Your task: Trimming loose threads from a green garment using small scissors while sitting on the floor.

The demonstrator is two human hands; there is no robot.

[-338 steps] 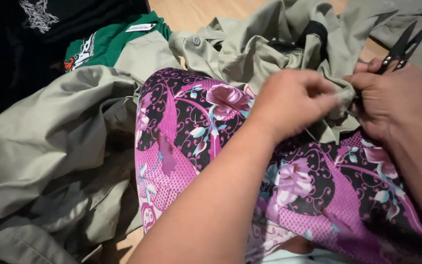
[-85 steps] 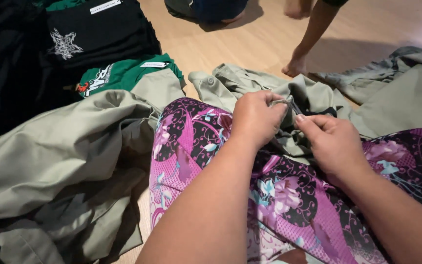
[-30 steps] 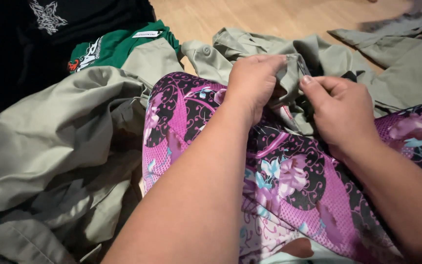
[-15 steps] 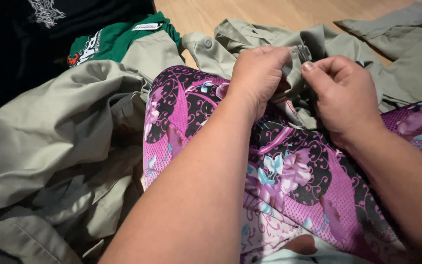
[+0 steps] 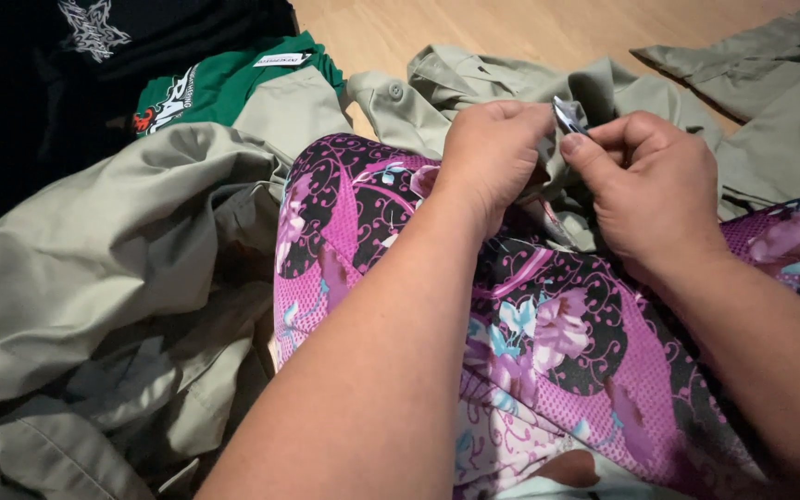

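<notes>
My left hand (image 5: 495, 159) pinches a fold of the olive-khaki garment (image 5: 474, 88) that lies over my lap. My right hand (image 5: 645, 190) is closed around small metal thread snips (image 5: 567, 115), whose tips poke out between thumb and forefinger and touch the same fold. Both hands sit close together above my knees, which are covered in purple floral fabric (image 5: 511, 324). Most of the snips are hidden inside my fist.
More olive-khaki cloth (image 5: 94, 268) is heaped at my left and spreads to the upper right (image 5: 770, 111). A green shirt (image 5: 224, 83) and black clothing (image 5: 57, 83) lie at the upper left. Bare wooden floor (image 5: 511, 28) shows at the top.
Both hands have stayed on the same fold of cloth. The snips' metal tips now show between my right thumb and forefinger, and the view has dropped slightly closer.
</notes>
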